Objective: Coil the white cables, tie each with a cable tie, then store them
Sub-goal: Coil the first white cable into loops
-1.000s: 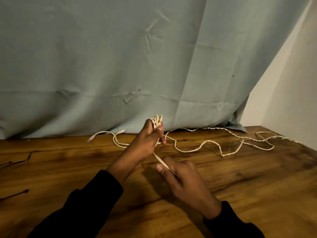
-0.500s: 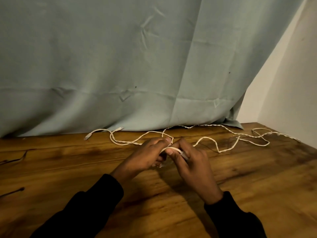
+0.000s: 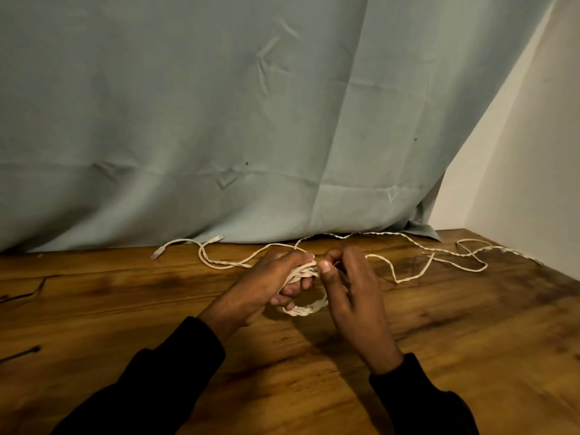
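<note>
Hands: two, both over the middle of the wooden table (image 3: pixel 470 356), each coming out of a black sleeve (image 3: pixel 163 384).
Left hand (image 3: pixel 266 287): fingers curled round a small coil (image 3: pixel 306 304) of white cable, gripping its upper turns, with the fingertips tucked under inside the loop.
Right hand (image 3: pixel 351 290): thumb and forefinger pinch the cable right where it meets the left hand's fingertips; the other fingers are loosely bent behind, and whether they touch the coil I cannot tell.
Coil: one, several turns thick, its lower arc hanging between the two hands just above the table.
Loose cable (image 3: pixel 408 277): white and twisted, running from the hands toward the table's far right corner in wavy loops, lying flat on the wood.
Cable ends: two plugs (image 3: pixel 156 254) near the far edge, left of the hands, close together beside the foot of the cloth.
Count of cables: cannot tell whether the strands belong to one cable or to more.
Cloth (image 3: pixel 219 120): one pale blue-green sheet hanging behind the table, its hem touching the far edge.
Dark thin items (image 3: pixel 22 354): two near the table's left edge, too dim to identify.
Wall (image 3: pixel 533 167): plain white, on the right.
</note>
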